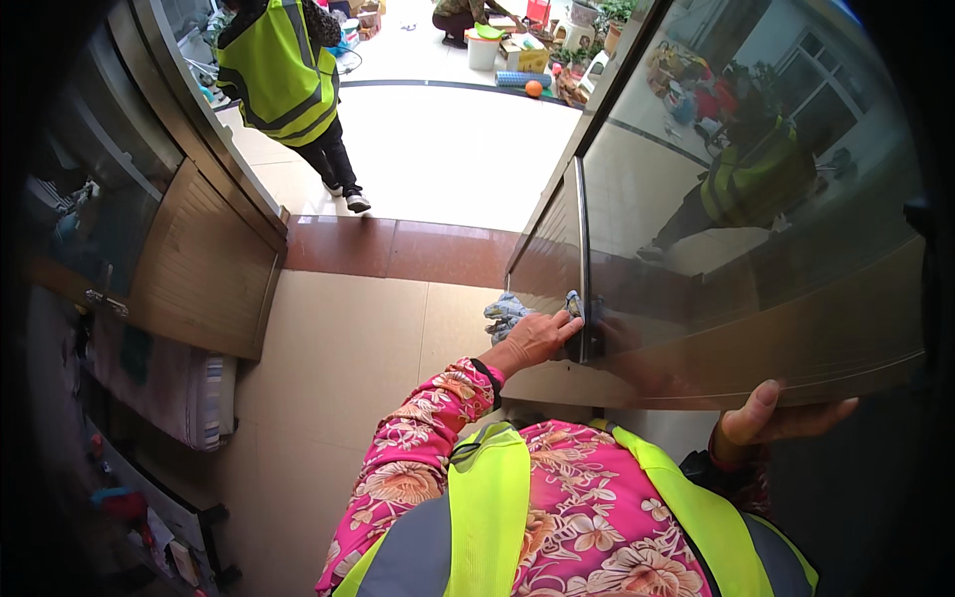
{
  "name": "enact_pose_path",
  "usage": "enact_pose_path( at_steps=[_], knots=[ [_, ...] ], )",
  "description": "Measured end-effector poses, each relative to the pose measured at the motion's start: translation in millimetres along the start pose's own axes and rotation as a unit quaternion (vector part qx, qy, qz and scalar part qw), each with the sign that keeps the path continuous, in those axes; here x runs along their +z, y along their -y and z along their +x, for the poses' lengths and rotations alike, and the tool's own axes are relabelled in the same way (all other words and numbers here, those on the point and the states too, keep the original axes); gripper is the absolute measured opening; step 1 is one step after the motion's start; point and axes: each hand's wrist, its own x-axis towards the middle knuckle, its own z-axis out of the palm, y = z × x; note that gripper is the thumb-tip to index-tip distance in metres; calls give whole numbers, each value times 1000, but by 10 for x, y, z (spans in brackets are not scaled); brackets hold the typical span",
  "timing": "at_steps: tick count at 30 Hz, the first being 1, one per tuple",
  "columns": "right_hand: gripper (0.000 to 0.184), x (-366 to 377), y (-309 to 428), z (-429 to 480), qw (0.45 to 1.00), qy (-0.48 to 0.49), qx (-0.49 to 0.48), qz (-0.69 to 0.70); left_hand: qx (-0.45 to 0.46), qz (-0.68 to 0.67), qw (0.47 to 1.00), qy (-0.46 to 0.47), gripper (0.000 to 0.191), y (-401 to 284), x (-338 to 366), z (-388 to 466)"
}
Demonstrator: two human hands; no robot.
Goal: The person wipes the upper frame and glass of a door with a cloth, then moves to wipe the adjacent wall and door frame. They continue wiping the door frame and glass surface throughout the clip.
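A large, dark, glossy panel (716,313) stands before me on the right and mirrors the room. My left hand (541,336) is at its upright metal edge strip (583,261), bent round a crumpled grey-blue cloth (507,313). Part of that cloth shows between my fingers and the strip. At the panel's near edge, my right hand (783,418) grips with the thumb on top and the fingers along the edge; its palm is partly hidden. Just beyond the strip is a grooved door panel (548,231).
On the left stands an open wooden door (209,261) with a metal handle (107,300). Below it is a cloth-covered bench (164,380). A person in a yellow vest (287,74) is past the reddish threshold (403,246). Another person (459,19) crouches by a white bucket (483,51) and plants.
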Motion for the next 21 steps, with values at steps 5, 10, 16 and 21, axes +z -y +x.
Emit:
enact_pose_path(
  at_steps=[5,10,16,21],
  knots=[
    [83,-6,129,-50,1000,-2,31,3,-151,-16,987,59,32,384,45,175],
    [86,-44,164,-62,999,12,-10,-28,-261,-211,933,-128,26,246,-63,233],
    [87,-271,44,-252,999,-36,37,-17,-96,-318,940,-74,31,-332,-220,-93],
    [88,-393,-19,-382,997,-54,50,-38,16,-166,986,6,40,-579,-95,-226]
  ],
)
